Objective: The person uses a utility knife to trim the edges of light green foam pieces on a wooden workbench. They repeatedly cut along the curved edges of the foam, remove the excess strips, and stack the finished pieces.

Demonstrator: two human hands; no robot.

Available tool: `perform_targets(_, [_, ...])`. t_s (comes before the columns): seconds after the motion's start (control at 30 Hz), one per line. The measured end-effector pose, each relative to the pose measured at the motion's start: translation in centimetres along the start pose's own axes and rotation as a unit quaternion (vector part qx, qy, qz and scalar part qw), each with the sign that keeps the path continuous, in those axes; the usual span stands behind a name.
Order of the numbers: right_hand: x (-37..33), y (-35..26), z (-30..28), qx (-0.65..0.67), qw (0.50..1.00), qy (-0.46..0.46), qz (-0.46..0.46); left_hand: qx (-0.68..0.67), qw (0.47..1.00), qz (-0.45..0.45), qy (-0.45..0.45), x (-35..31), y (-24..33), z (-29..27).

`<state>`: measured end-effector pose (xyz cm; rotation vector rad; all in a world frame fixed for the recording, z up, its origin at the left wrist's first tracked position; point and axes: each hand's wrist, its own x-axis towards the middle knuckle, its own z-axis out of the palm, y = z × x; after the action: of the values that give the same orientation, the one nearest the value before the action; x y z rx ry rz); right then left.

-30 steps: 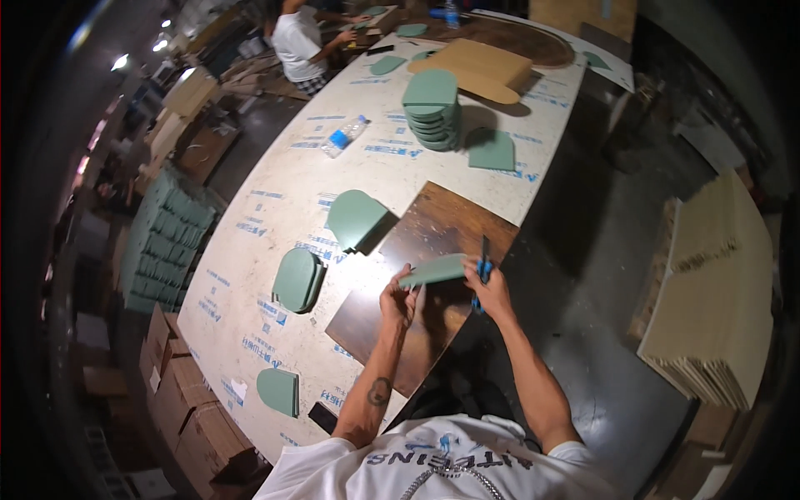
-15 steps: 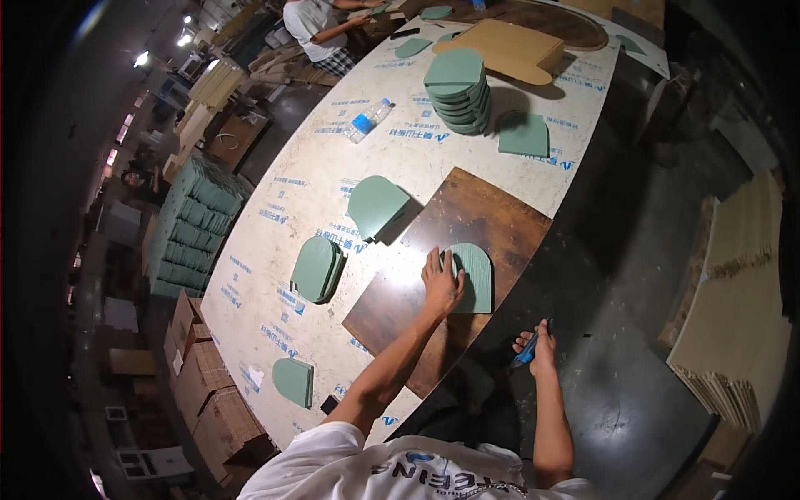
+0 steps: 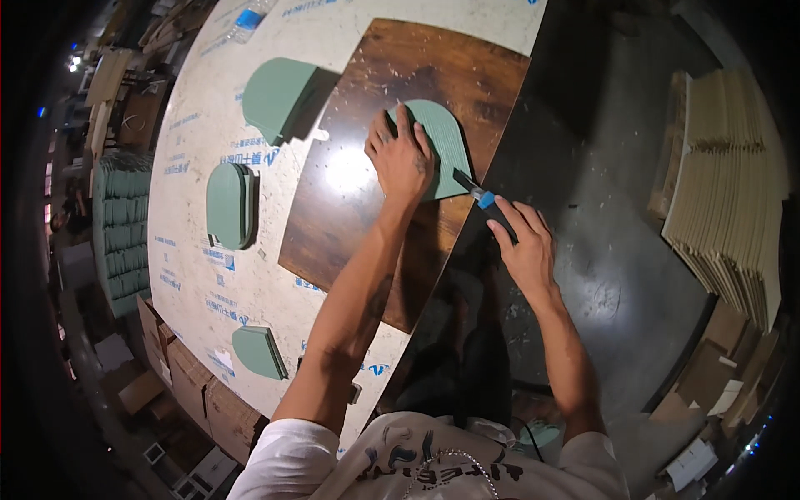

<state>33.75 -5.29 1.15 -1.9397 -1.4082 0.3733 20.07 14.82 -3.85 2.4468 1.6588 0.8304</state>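
A green arch-shaped panel [image 3: 446,142] with fine surface lines lies on a dark brown wood board [image 3: 417,58]. My left hand [image 3: 402,158] rests flat on its left part, fingers spread. In my right hand [image 3: 527,242] is a blue and black utility knife [image 3: 486,198]. The blade end reaches the panel's lower right corner, by the board's right edge; whether it cuts in, I cannot tell. Left of the board are more green panels: an upper stack [image 3: 279,96], a middle stack [image 3: 227,204] and a lower one [image 3: 257,350].
The board lies on a white printed sheet [image 3: 187,225] covering the table. A plastic bottle [image 3: 247,23] lies at the far left. Cardboard boxes [image 3: 187,375] and a tall green stack [image 3: 123,233] stand beyond the table's left side. Tan sheets [image 3: 725,192] are piled on the right.
My right hand has brought the knife up from beside the table to the panel's corner. My left hand stays on the panel. The view has tilted down closer to the board.
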Motion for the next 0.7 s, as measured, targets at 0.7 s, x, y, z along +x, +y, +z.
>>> perform_targets(0.7, [0.2, 1.4, 1.3, -0.179, 0.979, 0.030, -0.090, -0.035, 0.998, 0.043, -0.025, 0.4, -1.3, -0.3])
